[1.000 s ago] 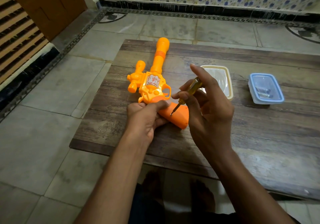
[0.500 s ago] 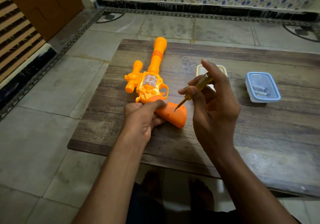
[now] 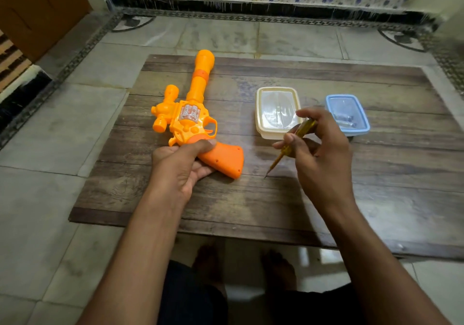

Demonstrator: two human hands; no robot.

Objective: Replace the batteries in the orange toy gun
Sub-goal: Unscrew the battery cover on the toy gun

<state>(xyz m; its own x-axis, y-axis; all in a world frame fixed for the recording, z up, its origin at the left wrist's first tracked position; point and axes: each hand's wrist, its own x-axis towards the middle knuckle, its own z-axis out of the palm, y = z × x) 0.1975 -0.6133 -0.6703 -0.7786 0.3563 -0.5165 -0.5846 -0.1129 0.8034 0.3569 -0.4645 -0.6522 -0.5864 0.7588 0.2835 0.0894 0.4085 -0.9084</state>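
The slim yellow-handled screwdriver has come off the handle of the orange plastic toy gun. Its tip now points down at the brown wooden table, just right of the handle and apart from it. The right hand pinches the screwdriver between thumb and fingers. The left hand grips the gun's handle. The gun lies flat on the table's left part, barrel pointing away.

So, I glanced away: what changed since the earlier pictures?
The right hand drew the yellow-handled screwdriver rightward, off the grip of the orange plastic toy gun. The left hand still grips the gun; the cream plastic box and blue-lidded box stayed put.
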